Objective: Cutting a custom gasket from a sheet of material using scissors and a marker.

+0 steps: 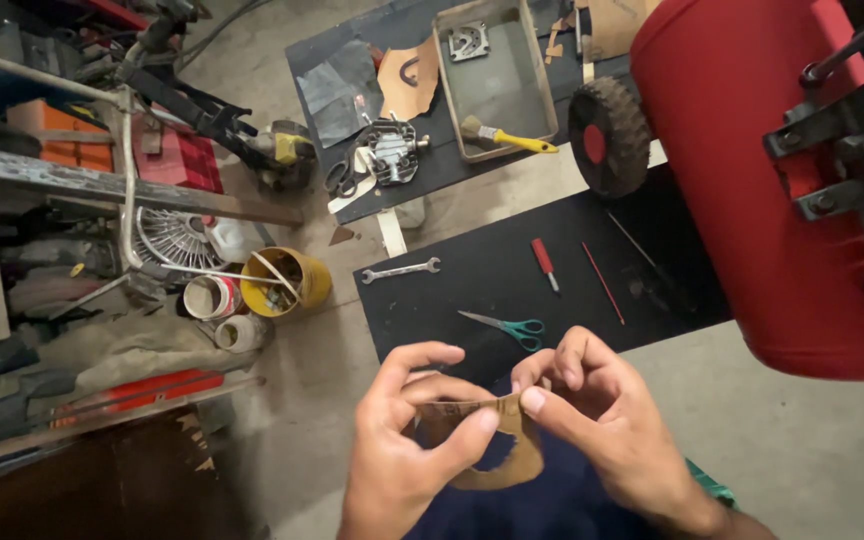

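Both my hands hold one thin brown cut-out gasket sheet (504,462) low in the middle of the view. My left hand (407,440) pinches its left edge between thumb and fingers. My right hand (602,420) pinches its top right corner. The sheet has a large hole cut in it. Just beyond my hands, teal-handled scissors (512,326) lie on a black mat (472,270).
On the mat lie a spanner (399,270), a red screwdriver (544,262) and a thin red rod (603,283). A red tank (752,180) with a black wheel (607,135) stands at right. Behind are a grey tray (544,72), a yellow brush (507,135), a metal engine part (392,150). Left: yellow bucket (287,280), clutter.
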